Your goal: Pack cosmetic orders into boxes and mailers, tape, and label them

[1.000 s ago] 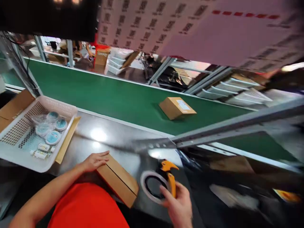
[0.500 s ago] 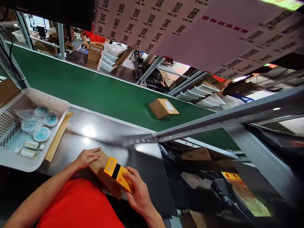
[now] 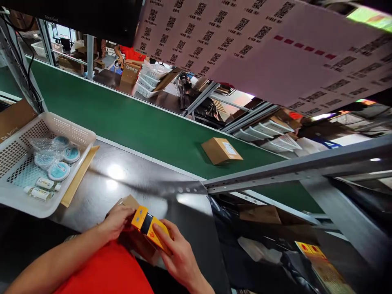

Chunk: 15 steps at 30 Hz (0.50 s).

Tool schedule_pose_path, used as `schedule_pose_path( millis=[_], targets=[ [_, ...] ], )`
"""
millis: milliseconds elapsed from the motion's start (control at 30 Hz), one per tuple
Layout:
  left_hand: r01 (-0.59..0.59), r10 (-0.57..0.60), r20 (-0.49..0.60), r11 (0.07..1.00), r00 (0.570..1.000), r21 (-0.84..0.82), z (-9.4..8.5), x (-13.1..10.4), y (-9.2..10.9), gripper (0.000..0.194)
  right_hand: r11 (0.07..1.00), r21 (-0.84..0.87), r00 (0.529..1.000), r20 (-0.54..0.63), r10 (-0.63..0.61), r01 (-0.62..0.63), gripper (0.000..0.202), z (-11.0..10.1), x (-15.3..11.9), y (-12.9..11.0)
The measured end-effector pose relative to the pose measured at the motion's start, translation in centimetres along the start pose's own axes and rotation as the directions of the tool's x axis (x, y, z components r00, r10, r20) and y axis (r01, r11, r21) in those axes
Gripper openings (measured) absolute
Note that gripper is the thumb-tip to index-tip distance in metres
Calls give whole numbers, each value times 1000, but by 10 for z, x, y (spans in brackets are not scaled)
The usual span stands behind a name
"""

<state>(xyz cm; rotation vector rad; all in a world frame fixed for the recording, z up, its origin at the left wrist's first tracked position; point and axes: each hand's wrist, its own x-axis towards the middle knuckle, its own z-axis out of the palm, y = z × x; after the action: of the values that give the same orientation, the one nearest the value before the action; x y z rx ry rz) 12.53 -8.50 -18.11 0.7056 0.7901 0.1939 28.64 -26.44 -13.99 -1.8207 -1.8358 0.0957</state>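
Yellow tape disp. (image 3: 148, 223): seen at 7 o'clock, set over carton; prob. rigid, fairly light; best gripped round body, front end kept clear of fingers.
Carton (image 3: 141, 246): at 7 o'clock too, on counter (image 3: 101, 192); prob. light, stiff, dentable if pressed hard; best steadied by edges.
R hand (image 3: 177, 249): closed round disp.
L hand (image 3: 118, 222): part-curled nr disp. front; whether anything's pinched can't be told.
Vs 0.5 s ago: L fingers, then laid flat on carton, now curled in.
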Motion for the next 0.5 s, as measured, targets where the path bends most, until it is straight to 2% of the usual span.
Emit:
schedule_pose_path(
  millis=[100, 167, 233, 333, 433, 500],
  targets=[
    [-134, 151, -79, 973, 985, 190, -6, 8, 5, 42, 998, -9, 973, 223, 60, -60, 66, -13, 9, -9],
    [-167, 208, -125, 946, 970, 278, -14, 14, 13, 41, 986, -41, 913, 374, 165, -162, 67, -22, 13, -15],
    [-161, 229, -190, 934, 955, 318, -26, 20, 24, 36, 959, -128, 835, 471, 284, -254, 67, -28, 13, -21],
    [-142, 260, -287, 917, 922, 373, -45, 29, 41, 30, 922, -251, 752, 536, 385, -293, 66, -31, 11, -26],
    [-100, 266, -328, 890, 906, 445, -60, 37, 51, 26, 919, -290, 735, 555, 388, -266, 65, -26, 13, -31],
    [-84, 259, -322, 879, 911, 469, -65, 41, 53, 23, 917, -310, 725, 568, 390, -250, 62, -22, 19, -35]
  ],
)
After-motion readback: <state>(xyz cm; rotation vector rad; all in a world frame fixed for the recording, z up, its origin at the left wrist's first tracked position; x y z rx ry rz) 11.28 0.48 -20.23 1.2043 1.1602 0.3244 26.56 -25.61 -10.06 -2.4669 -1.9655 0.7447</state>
